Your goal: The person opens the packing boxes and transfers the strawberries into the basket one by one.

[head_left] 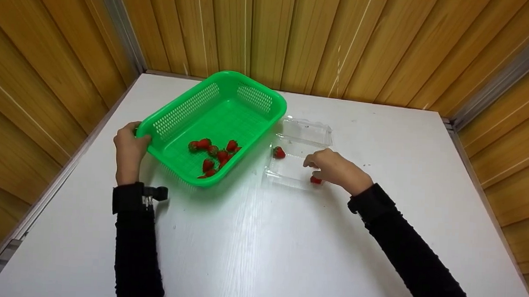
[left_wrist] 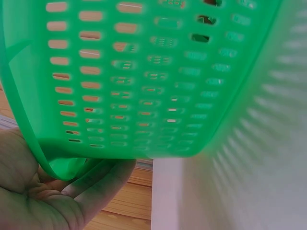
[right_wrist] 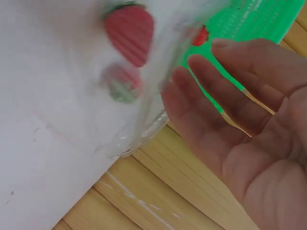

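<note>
My left hand (head_left: 130, 148) grips the near left corner of a green plastic basket (head_left: 230, 114). In the left wrist view the curled fingers (left_wrist: 103, 184) reach round its rim. Several strawberries (head_left: 222, 156) lie at the basket's near end. To the basket's right is a clear plastic clamshell box (head_left: 286, 167) with its lid laid back. One strawberry (head_left: 279, 152) sits at the box's left side; another strawberry (head_left: 315, 179) shows at its near right corner. Over the box's right side is my right hand (head_left: 336, 168), its fingers loosely bent and holding nothing, as the right wrist view shows.
A white table (head_left: 239, 248) carries the basket and box. Wooden panel walls (head_left: 312, 40) stand behind it and at both sides. Black bands with small devices (head_left: 155, 193) sit at the wrists.
</note>
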The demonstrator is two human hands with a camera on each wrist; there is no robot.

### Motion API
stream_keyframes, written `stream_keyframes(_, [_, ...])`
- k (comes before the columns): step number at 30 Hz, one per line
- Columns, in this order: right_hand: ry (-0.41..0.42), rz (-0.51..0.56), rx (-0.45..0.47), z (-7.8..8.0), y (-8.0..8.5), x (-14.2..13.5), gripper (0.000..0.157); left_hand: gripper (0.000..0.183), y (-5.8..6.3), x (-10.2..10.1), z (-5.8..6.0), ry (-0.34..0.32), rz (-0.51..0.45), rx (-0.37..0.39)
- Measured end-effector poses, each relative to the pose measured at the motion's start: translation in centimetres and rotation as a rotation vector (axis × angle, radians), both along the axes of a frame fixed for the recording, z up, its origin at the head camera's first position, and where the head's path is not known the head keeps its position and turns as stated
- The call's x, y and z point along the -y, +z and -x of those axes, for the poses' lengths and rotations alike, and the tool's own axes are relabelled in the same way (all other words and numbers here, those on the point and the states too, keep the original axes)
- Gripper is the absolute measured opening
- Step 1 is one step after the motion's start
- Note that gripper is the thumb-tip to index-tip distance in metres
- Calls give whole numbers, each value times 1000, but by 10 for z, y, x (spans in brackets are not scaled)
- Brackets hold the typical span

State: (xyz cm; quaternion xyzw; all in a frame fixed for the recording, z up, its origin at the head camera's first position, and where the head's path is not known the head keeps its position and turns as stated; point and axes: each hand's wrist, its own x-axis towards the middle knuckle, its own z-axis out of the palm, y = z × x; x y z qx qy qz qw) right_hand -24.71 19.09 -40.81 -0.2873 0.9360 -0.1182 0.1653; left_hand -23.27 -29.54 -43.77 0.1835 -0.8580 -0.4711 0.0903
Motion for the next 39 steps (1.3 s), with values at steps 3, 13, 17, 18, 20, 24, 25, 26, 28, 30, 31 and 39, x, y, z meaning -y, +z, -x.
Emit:
stream_keyframes(3, [49, -67, -7, 0, -4, -2, 27, 53, 0, 1, 0, 2, -2, 3])
stream_keyframes(13, [169, -201, -26, 3, -13, 1, 10, 52, 1, -2, 1, 2, -1, -4])
stream_keyframes(17, [149, -166, -18, 4, -16, -1, 12, 52, 2, -2, 1, 3, 7, 1])
stream_keyframes(18, [146, -153, -19, 4, -17, -1, 12, 52, 2, -2, 2, 3, 6, 6])
stream_keyframes(20, [143, -129, -22, 4, -17, 0, 11, 53, 3, -1, 2, 9, 3, 15])
stream_keyframes(24, [139, -79, -31, 6, -17, 1, 9, 53, 2, 0, 2, 14, 3, 22])
stream_keyframes(25, [133, -68, -32, 6, -17, 2, 9, 53, 1, 0, 2, 15, 7, 22])
stream_keyframes(26, [124, -56, -34, 5, -17, 2, 9, 53, 1, 0, 1, 15, 9, 21])
stream_keyframes(28, [101, -35, -41, 5, -16, 3, 11, 52, 0, 0, 0, 14, 12, 18])
stream_keyframes(30, [83, -8, -54, 5, -15, 5, 12, 52, 0, 1, 0, 12, 12, 12])
stream_keyframes(31, [71, 8, -60, 5, -15, 5, 12, 52, 0, 0, 0, 11, 13, 9])
stream_keyframes(39, [25, 158, -134, 7, -12, 6, 9, 52, 1, -1, 0, 8, 14, -4])
